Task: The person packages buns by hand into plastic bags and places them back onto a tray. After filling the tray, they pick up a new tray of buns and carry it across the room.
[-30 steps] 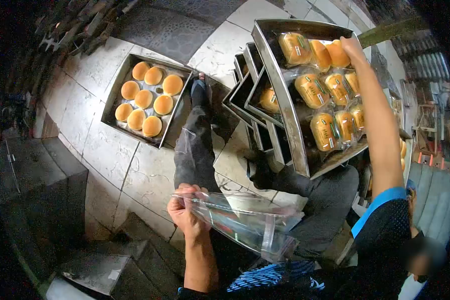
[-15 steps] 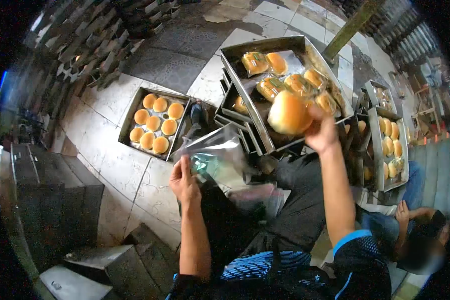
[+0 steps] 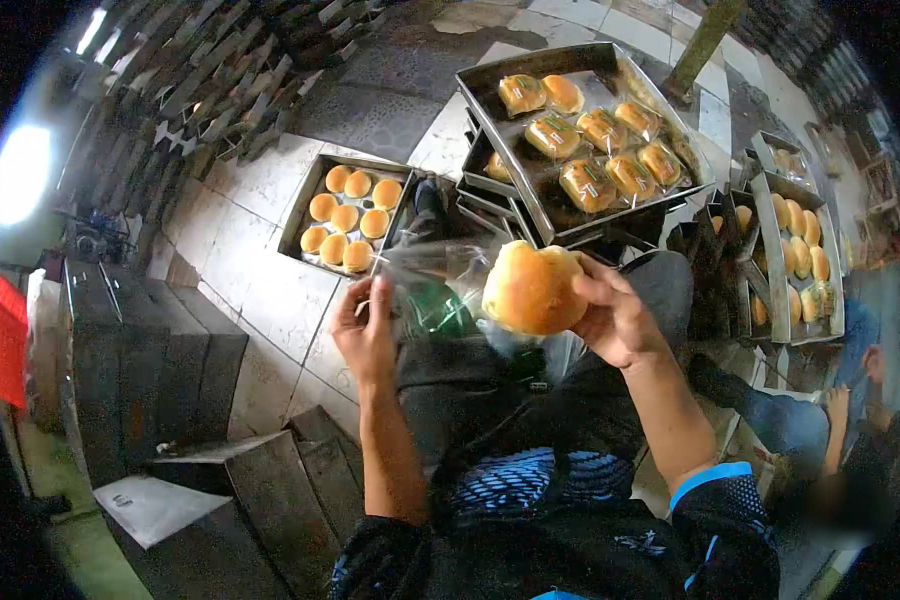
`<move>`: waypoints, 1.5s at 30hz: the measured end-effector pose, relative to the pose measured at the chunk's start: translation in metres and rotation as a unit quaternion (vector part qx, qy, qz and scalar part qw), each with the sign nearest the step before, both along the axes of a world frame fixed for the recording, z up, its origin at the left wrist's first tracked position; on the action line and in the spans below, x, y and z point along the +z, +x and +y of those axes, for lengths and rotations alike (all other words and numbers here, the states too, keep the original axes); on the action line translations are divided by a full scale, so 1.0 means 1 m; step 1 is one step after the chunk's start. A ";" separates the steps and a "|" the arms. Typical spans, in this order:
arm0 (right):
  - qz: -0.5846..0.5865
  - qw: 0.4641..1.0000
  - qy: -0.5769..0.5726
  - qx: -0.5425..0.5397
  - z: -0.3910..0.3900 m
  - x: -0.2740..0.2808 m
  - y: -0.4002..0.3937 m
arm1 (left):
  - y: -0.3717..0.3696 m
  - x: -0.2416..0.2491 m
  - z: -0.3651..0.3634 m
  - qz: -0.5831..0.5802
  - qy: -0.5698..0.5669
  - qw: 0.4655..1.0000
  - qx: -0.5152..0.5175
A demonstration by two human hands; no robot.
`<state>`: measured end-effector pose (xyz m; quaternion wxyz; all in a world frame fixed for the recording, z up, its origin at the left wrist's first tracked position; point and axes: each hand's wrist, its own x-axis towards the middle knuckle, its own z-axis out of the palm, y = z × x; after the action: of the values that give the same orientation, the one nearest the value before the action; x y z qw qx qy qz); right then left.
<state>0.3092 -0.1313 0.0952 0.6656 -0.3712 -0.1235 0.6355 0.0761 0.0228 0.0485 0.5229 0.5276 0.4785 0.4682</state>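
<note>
My left hand (image 3: 363, 325) pinches the edge of a clear plastic bag (image 3: 435, 300) with green print, held in front of my lap. In my right hand (image 3: 620, 315) is a round golden bun (image 3: 535, 288), gripped from its right side and close to the bag's right edge. Beyond it, a metal tray (image 3: 530, 195) rests tilted on a stack of trays and carries several wrapped buns (image 3: 588, 186), plus one that looks unwrapped (image 3: 563, 95) near the back.
A square tray (image 3: 292, 215) of unwrapped buns lies on the tiled floor ahead left. More bun trays (image 3: 770, 325) are stacked on the right, near a seated person (image 3: 835, 410). Dark metal boxes (image 3: 160, 370) stand at my left. A post (image 3: 705, 45) rises behind the tilted tray.
My right hand has brought the bun from over the tilted tray down and left, next to the bag. My left hand keeps hold of the bag. The whole view has shifted slightly.
</note>
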 end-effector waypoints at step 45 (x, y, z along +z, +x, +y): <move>-0.597 0.713 0.239 0.278 0.012 -0.016 -0.073 | 0.024 0.028 -0.010 -0.395 -0.246 0.884 -0.035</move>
<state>0.2359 -0.1198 0.0793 0.3126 -0.4505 -0.7413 0.3870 0.0999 0.0127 0.0768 0.7977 0.1699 0.3134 0.4864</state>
